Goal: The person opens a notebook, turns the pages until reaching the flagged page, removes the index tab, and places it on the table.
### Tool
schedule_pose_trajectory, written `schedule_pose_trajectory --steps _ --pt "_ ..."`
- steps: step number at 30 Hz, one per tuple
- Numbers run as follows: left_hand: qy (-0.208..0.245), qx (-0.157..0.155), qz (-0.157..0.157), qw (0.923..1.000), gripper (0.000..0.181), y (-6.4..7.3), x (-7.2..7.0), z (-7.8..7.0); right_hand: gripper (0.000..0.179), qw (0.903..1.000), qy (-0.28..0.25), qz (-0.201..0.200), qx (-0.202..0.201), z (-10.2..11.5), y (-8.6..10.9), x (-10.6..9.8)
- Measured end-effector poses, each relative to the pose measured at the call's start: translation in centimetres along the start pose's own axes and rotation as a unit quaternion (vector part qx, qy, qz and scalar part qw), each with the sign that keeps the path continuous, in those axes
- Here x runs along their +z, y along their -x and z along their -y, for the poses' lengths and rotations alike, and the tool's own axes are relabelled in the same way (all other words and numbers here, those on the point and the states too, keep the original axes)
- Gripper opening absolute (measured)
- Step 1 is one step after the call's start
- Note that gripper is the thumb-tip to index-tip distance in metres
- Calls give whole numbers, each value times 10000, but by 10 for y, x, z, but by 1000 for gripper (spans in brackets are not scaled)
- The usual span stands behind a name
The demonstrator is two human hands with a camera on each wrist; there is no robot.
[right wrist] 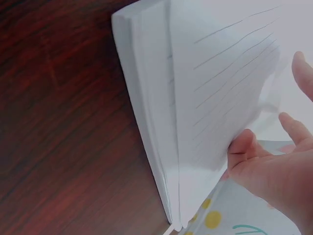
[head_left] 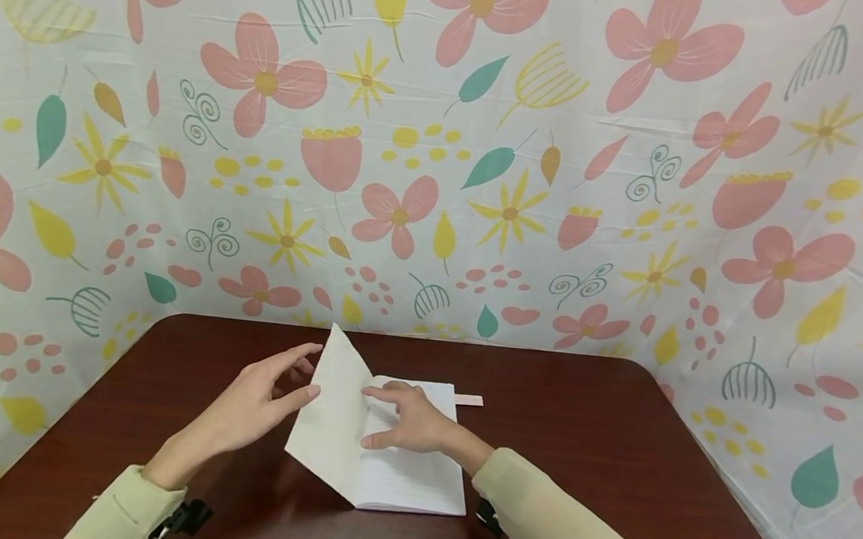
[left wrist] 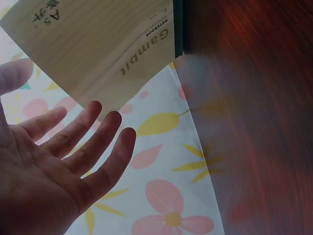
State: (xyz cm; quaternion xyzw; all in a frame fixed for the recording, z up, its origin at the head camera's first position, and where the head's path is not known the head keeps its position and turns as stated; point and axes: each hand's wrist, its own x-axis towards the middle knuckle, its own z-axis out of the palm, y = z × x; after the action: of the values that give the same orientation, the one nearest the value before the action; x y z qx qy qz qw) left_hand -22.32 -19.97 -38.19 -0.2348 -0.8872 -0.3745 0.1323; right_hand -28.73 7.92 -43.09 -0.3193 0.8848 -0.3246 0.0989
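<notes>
A notebook lies on the table with its lined white pages (head_left: 413,477) showing and its pale front cover (head_left: 326,429) raised at the left. In the left wrist view the outside of the cover (left wrist: 93,54) reads "Gambit NOTEBOOK", with handwriting near one corner and a dark strip along the spine (left wrist: 179,29). My left hand (head_left: 245,403) is beside the cover's outer edge, fingers spread and thumb tip right at it. Over the pages is my right hand (head_left: 417,419), its fingers reaching to the fold; in the right wrist view, bent fingertips (right wrist: 243,142) touch the lined page.
A pale pink strip (head_left: 470,400) sticks out from the notebook's right side. The dark reddish-brown table (head_left: 577,447) has rounded far corners. Floral-printed cloth (head_left: 438,178) hangs behind it and along the sides.
</notes>
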Motion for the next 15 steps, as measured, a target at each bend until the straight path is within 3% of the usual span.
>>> schedule_pose_trajectory --steps 15 --pt "75 -461 304 9984 47 12 -9 22 78 9998 40 173 105 -4 -3 4"
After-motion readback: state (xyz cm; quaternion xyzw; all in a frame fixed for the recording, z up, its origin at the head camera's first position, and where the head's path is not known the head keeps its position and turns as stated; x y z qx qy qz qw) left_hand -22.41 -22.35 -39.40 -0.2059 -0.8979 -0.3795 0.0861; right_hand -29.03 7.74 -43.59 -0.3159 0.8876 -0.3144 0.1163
